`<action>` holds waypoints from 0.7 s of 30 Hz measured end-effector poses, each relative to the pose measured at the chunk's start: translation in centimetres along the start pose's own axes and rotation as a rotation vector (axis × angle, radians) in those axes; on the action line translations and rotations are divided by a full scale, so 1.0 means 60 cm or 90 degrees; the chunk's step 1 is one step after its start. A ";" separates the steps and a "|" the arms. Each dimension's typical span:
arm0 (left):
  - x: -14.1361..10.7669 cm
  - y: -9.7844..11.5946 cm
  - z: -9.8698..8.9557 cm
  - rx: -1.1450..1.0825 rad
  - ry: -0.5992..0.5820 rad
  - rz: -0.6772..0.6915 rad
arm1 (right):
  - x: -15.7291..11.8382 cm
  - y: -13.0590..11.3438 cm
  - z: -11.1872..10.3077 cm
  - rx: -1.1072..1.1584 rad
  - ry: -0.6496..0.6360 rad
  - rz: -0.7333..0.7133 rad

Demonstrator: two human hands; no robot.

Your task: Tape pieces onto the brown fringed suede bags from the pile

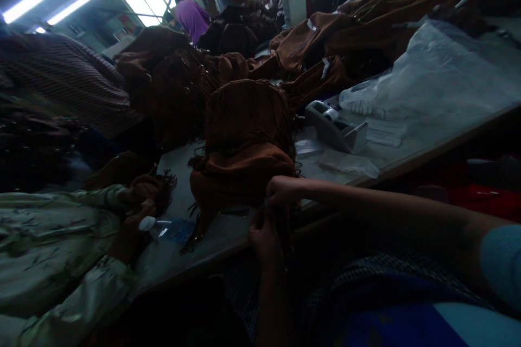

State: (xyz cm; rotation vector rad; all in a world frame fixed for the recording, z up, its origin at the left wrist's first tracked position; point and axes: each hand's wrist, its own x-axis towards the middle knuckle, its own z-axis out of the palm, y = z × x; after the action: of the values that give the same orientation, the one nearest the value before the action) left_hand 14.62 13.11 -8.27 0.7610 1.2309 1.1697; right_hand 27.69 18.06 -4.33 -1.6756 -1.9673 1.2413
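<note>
A brown suede-like bag (pixel 244 114) with fringe along its sides lies on the table in front of me, its lower part bulging towards the edge. My right hand (pixel 283 190) reaches in from the right, fingers closed at the bag's near right corner. Just below it, my left hand (pixel 264 233) comes up from underneath, also closed, pinching a dark part of the bag that hangs over the table edge. Shadow hides exactly which part lies between the fingers.
A grey tape dispenser (pixel 337 127) stands right of the bag, near clear plastic bags (pixel 427 76). More brown bags (pixel 166 65) are heaped behind. At left, a person in a light patterned sleeve (pixel 89 227) handles a brown piece beside a plastic bottle (pixel 166 227). The table edge (pixel 228 252) runs diagonally.
</note>
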 end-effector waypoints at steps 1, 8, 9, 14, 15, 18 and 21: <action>0.003 0.005 -0.001 -0.025 -0.015 -0.045 | 0.000 0.006 0.002 0.027 -0.007 -0.007; 0.022 0.033 -0.022 -0.197 -0.061 -0.343 | 0.003 0.042 0.023 0.159 -0.013 -0.063; 0.022 0.036 -0.024 -0.206 -0.055 -0.367 | 0.003 0.043 0.027 0.153 0.000 -0.064; 0.013 0.037 -0.029 -0.196 -0.010 -0.338 | -0.005 0.033 0.056 0.022 0.162 -0.097; 0.010 0.035 -0.029 -0.187 -0.008 -0.316 | -0.007 0.029 0.063 -0.015 0.194 -0.097; 0.003 0.029 -0.030 -0.167 0.011 -0.247 | -0.009 0.021 0.083 -0.091 0.272 -0.091; -0.001 0.022 -0.032 -0.164 0.043 -0.218 | -0.007 0.018 0.097 -0.128 0.319 -0.079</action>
State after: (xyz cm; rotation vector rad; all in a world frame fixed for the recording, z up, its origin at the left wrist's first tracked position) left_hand 12.45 13.11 -7.47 0.3057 1.1825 1.0479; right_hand 24.59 15.15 -8.48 -1.7126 -1.8821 0.5210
